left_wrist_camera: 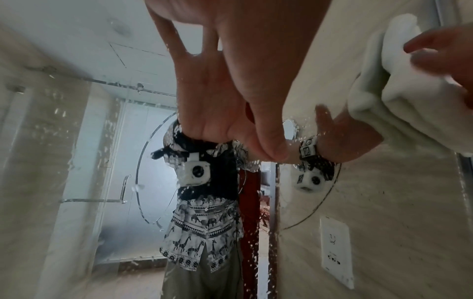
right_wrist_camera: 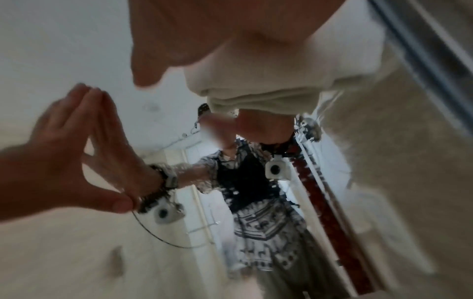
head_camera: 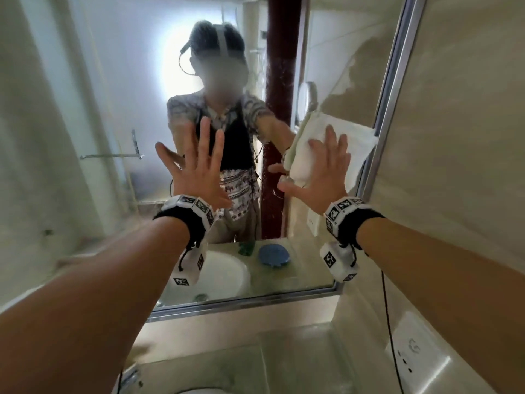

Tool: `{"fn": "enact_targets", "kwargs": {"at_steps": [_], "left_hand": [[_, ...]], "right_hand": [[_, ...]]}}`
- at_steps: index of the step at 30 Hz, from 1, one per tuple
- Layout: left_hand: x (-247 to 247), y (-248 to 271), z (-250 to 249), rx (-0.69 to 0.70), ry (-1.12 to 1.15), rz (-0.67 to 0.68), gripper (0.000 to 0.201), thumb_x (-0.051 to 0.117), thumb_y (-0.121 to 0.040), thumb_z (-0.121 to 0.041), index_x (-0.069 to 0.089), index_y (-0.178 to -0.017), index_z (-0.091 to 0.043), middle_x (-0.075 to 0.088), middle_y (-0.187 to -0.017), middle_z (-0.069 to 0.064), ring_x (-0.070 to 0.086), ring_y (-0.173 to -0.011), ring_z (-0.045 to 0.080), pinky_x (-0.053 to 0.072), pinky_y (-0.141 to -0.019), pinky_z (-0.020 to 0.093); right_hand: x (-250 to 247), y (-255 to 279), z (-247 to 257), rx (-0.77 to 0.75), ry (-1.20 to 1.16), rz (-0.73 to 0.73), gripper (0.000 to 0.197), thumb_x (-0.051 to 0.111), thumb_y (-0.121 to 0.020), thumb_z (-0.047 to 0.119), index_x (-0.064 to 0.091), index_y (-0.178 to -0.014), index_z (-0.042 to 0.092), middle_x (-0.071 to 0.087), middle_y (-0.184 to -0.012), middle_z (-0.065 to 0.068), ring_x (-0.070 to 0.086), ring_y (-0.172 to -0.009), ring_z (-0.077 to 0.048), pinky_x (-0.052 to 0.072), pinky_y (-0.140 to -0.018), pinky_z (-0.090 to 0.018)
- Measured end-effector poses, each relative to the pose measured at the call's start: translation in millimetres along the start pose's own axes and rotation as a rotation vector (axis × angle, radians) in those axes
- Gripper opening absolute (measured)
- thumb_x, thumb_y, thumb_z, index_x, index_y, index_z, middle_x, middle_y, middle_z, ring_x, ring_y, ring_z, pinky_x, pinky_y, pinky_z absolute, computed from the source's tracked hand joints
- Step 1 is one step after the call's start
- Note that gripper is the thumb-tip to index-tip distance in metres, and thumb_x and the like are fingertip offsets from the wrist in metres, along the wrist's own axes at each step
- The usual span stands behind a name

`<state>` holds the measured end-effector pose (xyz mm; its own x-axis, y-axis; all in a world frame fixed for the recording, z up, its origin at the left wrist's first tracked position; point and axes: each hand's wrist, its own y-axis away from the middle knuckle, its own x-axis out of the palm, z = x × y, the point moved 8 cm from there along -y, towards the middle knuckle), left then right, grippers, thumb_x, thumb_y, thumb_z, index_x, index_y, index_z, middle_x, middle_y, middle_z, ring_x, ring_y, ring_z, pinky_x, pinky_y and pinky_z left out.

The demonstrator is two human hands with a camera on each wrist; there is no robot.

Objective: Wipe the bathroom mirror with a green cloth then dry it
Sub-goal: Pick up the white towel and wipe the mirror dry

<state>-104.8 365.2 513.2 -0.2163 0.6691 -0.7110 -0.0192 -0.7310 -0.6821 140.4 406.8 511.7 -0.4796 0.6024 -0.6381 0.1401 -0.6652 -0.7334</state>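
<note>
A beige-tiled bathroom wall carries one metal-framed mirror (head_camera: 85,123), its glass hazy on the left and speckled with white droplets in the left wrist view. Two hands are raised to it. The left hand (head_camera: 196,172) is flat with all five fingers straight and fanned wide; it holds nothing, and in the wrist views its fingertips and thumb tip meet their own reflections on the glass. The right hand (head_camera: 321,172) is also flat, fingers straight and slightly apart, pressing one folded cloth (head_camera: 341,137) against the mirror close to its right frame edge; nothing is pinched or wrapped, the palm and fingers simply lie over the cloth. The cloth looks white with a pale green fold along its left edge. Reflected at the bottom of the glass are one white basin (head_camera: 224,271), one round blue object (head_camera: 273,253) and one small dark green item (head_camera: 246,248) on the counter. One white wall socket (head_camera: 417,356) sits on the tiles below right of the mirror.
</note>
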Motion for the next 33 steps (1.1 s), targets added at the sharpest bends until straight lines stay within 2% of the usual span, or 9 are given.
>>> {"fn": "enact_targets", "kwargs": {"at_steps": [4, 9, 11, 14, 16, 22, 25, 29, 33], "left_hand": [[-2.6, 1.7, -2.8, -0.013, 0.015, -0.011, 0.155, 0.08, -0.043, -0.073, -0.009, -0.156, -0.015, -0.015, -0.162, 0.015, -0.009, -0.148, 0.042, 0.011, -0.1, 0.082], [-3.5, 0.1, -1.5, -0.039, 0.003, 0.007, 0.156, 0.076, -0.041, -0.078, -0.009, -0.156, -0.015, -0.013, -0.163, 0.014, -0.01, -0.148, 0.041, 0.006, -0.101, 0.082], [-1.1, -1.6, -1.3, -0.045, -0.015, 0.03, 0.159, 0.074, -0.039, -0.081, -0.012, -0.156, -0.015, -0.016, -0.162, 0.014, -0.012, -0.148, 0.041, 0.007, -0.1, 0.082], [-1.5, -2.2, -3.0, -0.049, -0.019, 0.02, 0.154, 0.068, -0.044, -0.086, -0.012, -0.156, -0.015, -0.016, -0.162, 0.015, -0.012, -0.148, 0.041, 0.006, -0.101, 0.082], [-3.1, -1.8, -3.5, -0.05, -0.016, 0.001, 0.149, 0.059, -0.049, -0.09, -0.011, -0.156, -0.016, -0.015, -0.162, 0.015, -0.011, -0.148, 0.041, 0.006, -0.101, 0.082], [-3.6, -0.8, -3.5, -0.062, -0.057, 0.042, 0.156, 0.066, -0.045, -0.087, -0.018, -0.154, -0.016, -0.021, -0.161, 0.014, -0.016, -0.147, 0.04, 0.009, -0.103, 0.08], [-3.5, -0.5, -3.9, -0.062, -0.05, 0.056, 0.157, 0.07, -0.044, -0.085, -0.02, -0.153, -0.016, -0.023, -0.16, 0.014, -0.017, -0.147, 0.04, 0.009, -0.103, 0.08], [-2.8, 0.2, -2.9, -0.054, -0.038, 0.054, 0.159, 0.072, -0.042, -0.084, -0.018, -0.154, -0.016, -0.021, -0.161, 0.014, -0.016, -0.147, 0.04, 0.009, -0.102, 0.081], [-4.1, 1.0, -2.7, -0.057, -0.041, 0.05, 0.158, 0.073, -0.043, -0.083, -0.016, -0.155, -0.015, -0.02, -0.161, 0.014, -0.015, -0.148, 0.04, 0.009, -0.102, 0.081]], "right_hand": [[-17.1, -4.6, 5.2, 0.124, -0.158, -0.301, 0.07, 0.047, -0.086, 0.059, 0.04, -0.139, 0.015, 0.027, -0.155, -0.008, 0.013, -0.147, -0.032, 0.012, -0.117, -0.059], [-0.3, -6.0, 27.3, 0.235, 0.035, -0.362, 0.072, 0.04, -0.092, 0.054, 0.022, -0.154, 0.021, 0.02, -0.159, -0.004, 0.011, -0.148, -0.029, 0.015, -0.116, -0.053], [9.9, -6.1, 45.4, 0.11, 0.075, -0.31, 0.071, 0.038, -0.093, 0.056, 0.021, -0.154, 0.025, 0.019, -0.159, -0.002, 0.01, -0.148, -0.029, 0.016, -0.115, -0.052], [36.1, 9.1, 86.1, -0.331, 0.143, -0.192, 0.062, 0.041, -0.095, 0.053, 0.031, -0.151, 0.029, 0.028, -0.156, 0.002, 0.017, -0.147, -0.028, 0.019, -0.113, -0.053], [55.9, 26.1, 103.6, -0.538, 0.199, -0.145, 0.054, 0.044, -0.097, 0.048, 0.039, -0.148, 0.031, 0.038, -0.153, 0.006, 0.025, -0.145, -0.025, 0.022, -0.112, -0.052], [62.7, 28.6, 89.3, -0.693, 0.304, -0.032, 0.06, 0.048, -0.092, 0.046, 0.037, -0.148, 0.029, 0.042, -0.148, 0.007, 0.036, -0.138, -0.023, 0.025, -0.107, -0.05], [48.5, 24.6, 43.2, -0.547, 0.298, -0.074, 0.066, 0.049, -0.092, 0.049, 0.032, -0.151, 0.026, 0.035, -0.154, 0.006, 0.03, -0.142, -0.021, 0.02, -0.112, -0.048], [34.7, 23.9, -38.0, -0.047, 0.255, -0.126, 0.075, 0.041, -0.092, 0.056, 0.01, -0.155, 0.031, 0.006, -0.163, 0.003, 0.004, -0.15, -0.021, 0.001, -0.114, -0.063], [40.3, 32.2, -48.6, 0.053, 0.215, -0.117, 0.074, 0.031, -0.096, 0.058, -0.004, -0.155, 0.031, -0.004, -0.164, 0.0, -0.007, -0.15, -0.025, 0.001, -0.109, -0.073]]}}
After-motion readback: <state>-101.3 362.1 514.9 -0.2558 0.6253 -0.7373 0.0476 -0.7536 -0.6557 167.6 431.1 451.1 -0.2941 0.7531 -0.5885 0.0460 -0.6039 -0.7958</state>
